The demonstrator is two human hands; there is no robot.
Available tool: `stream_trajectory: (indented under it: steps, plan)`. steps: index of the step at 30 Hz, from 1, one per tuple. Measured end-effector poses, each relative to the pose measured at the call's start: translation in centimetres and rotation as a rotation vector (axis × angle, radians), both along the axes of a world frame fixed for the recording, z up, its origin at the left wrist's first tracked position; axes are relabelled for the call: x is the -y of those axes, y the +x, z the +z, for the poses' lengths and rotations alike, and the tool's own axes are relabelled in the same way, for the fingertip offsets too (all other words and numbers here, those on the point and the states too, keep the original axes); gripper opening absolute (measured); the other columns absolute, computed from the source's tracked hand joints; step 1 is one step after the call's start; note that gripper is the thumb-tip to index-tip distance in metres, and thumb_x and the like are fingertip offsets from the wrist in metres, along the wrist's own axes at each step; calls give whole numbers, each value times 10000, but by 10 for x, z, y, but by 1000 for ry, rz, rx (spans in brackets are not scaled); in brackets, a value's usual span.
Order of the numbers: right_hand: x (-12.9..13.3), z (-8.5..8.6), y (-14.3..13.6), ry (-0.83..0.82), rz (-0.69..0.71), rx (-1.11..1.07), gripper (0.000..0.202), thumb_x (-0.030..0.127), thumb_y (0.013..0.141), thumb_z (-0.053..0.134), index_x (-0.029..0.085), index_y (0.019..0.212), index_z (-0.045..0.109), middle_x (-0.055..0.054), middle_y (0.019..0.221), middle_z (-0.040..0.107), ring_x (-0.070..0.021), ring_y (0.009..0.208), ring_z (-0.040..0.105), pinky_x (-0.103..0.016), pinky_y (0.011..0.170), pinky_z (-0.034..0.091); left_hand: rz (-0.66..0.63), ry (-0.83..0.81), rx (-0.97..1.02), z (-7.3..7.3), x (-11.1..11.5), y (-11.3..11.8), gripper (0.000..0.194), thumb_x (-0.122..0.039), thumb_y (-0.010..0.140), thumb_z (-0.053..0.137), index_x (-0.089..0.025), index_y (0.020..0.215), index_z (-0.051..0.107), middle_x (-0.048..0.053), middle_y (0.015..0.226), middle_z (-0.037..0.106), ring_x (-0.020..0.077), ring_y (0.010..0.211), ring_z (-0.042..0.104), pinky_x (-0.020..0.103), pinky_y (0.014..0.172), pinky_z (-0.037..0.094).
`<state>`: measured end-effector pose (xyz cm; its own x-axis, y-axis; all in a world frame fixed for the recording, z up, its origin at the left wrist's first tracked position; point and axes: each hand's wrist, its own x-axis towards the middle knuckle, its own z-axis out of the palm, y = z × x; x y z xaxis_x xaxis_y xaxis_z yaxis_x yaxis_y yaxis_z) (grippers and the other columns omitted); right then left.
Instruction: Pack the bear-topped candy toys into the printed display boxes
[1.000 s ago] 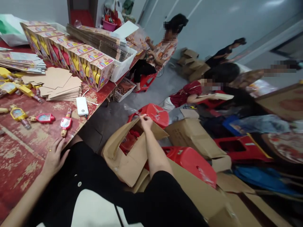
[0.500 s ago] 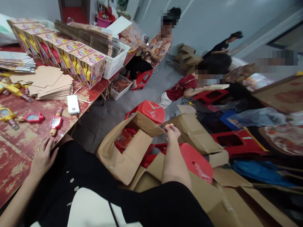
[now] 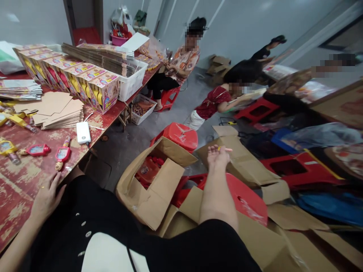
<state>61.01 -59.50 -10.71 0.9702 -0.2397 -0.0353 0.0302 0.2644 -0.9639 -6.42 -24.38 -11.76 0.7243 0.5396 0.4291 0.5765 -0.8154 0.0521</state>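
My left hand (image 3: 47, 198) rests at the edge of the worn red table (image 3: 17, 204), fingers stretched out and empty. Its fingertips are close to the brown bear-like end of a red toy with a clear window (image 3: 62, 154); I cannot tell whether they touch. A second red toy (image 3: 39, 150) and a yellow one (image 3: 8, 147) lie farther left. Out to the right, my right hand (image 3: 217, 158) is raised above the cardboard boxes. Its fingers pinch a small, thin piece with yellow and pink-white colouring (image 3: 228, 150), too small to name.
An open carton (image 3: 167, 185) with red pieces inside stands below, beside red stools (image 3: 181, 135). Printed display boxes (image 3: 100, 88), brown card sheets (image 3: 56, 107) and a white power bank (image 3: 83, 132) occupy the table. Several people sit working beyond.
My right hand has moved right and turned, so the small piece now points to the right. My left hand has stayed at the table edge. The view has shifted slightly.
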Motion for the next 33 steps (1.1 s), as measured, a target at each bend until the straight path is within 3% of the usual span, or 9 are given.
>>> stream_trajectory:
  steps: [6,12,18,27,33]
  plan:
    - [-10,11,3,28,-10,-141,380,445,1028,548,156,1272,590,-70,1101,641,-118,866,632,-278,750,584,-21,-3,10,-1,-2,-2,650,-348,1011,511,-221,1599,262,200,1429,548,368,1159,678,516,974,597]
    - [-23,6,-1,-128,25,-223,326,368,996,621,139,1227,616,-69,1119,646,-131,914,644,-289,776,593,-18,12,-22,-3,-2,-4,552,-338,1015,520,-171,1524,387,198,1383,590,355,1163,676,498,983,598]
    - [-38,-14,1,-330,85,-318,340,367,986,636,131,1231,620,-76,1148,648,-152,968,654,-325,825,600,-4,-30,-59,-7,-3,-7,476,-315,1011,522,-208,1471,462,159,1394,604,329,1165,685,479,988,605]
    - [-67,-62,22,-513,196,-408,374,396,988,630,136,1257,617,-90,1202,642,-176,1036,652,-370,889,595,-33,188,-175,-1,-7,-8,677,-220,1004,551,-242,1613,254,157,1360,631,299,1066,718,411,884,624]
    - [-89,-82,59,-764,220,-274,391,424,1023,561,98,1230,628,-113,1182,644,-188,1036,655,-366,873,593,-3,187,-264,7,-9,0,752,-276,983,588,-245,1631,208,194,1353,606,346,1102,680,506,968,588]
